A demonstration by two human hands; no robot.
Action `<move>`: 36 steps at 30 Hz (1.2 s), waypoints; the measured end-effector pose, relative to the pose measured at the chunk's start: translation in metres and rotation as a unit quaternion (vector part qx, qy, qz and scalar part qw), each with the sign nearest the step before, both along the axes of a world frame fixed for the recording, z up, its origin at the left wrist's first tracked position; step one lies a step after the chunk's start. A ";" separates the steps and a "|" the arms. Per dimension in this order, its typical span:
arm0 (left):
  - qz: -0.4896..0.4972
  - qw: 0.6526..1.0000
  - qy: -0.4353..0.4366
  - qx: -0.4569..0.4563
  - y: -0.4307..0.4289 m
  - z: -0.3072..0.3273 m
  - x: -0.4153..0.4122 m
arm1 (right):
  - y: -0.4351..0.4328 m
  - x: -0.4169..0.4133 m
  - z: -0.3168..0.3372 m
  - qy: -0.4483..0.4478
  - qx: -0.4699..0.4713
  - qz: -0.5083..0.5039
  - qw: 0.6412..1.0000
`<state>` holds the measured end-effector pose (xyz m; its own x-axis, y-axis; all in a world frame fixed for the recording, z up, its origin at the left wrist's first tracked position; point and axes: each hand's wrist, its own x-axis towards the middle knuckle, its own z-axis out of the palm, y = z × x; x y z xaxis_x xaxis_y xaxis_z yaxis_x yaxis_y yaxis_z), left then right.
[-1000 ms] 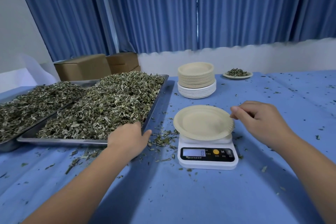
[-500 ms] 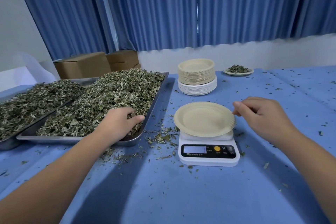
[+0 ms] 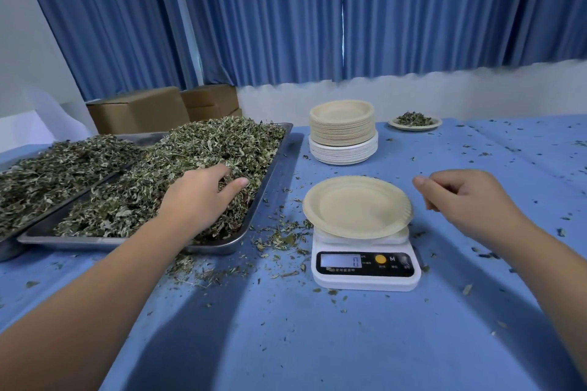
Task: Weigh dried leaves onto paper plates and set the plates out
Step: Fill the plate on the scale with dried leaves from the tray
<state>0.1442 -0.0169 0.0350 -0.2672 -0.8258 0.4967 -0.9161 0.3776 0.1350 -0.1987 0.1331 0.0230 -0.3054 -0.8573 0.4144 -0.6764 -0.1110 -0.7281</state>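
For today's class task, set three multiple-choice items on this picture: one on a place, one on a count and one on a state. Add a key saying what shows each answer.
1. Where is the empty paper plate?
A. on the scale
B. on a cardboard box
C. on top of the plate stack

2. How many metal trays hold dried leaves?
A. one
B. two
C. four

3. What is the left hand doing?
A. pressing the scale's button
B. lifting the plate
C. reaching into the leaves

Key
1 A: the plate rests on the white scale's platform.
2 B: the right tray and the left tray lie side by side, both heaped with leaves.
3 C: the hand is sunk into the pile in the right tray.
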 end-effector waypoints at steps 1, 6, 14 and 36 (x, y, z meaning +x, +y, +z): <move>-0.002 1.000 -0.008 -0.004 -0.001 -0.001 0.000 | 0.004 -0.002 0.006 -0.038 0.059 0.036 0.997; -0.017 1.000 -0.007 -0.018 -0.003 -0.003 -0.002 | 0.017 -0.006 0.013 -0.015 0.391 0.168 0.905; -0.039 0.997 0.046 -0.048 -0.001 0.021 -0.018 | 0.012 -0.007 0.006 -0.003 0.419 0.180 0.890; -0.309 0.935 0.162 0.070 0.028 0.009 -0.178 | 0.008 -0.012 0.004 -0.025 0.400 0.178 0.899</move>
<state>-0.0337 0.0109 0.0436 -0.5685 -0.6268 0.5328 -0.4317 0.7786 0.4553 -0.2103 0.1407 0.0271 0.0459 -0.9215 -0.3855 -0.6661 0.2594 -0.6993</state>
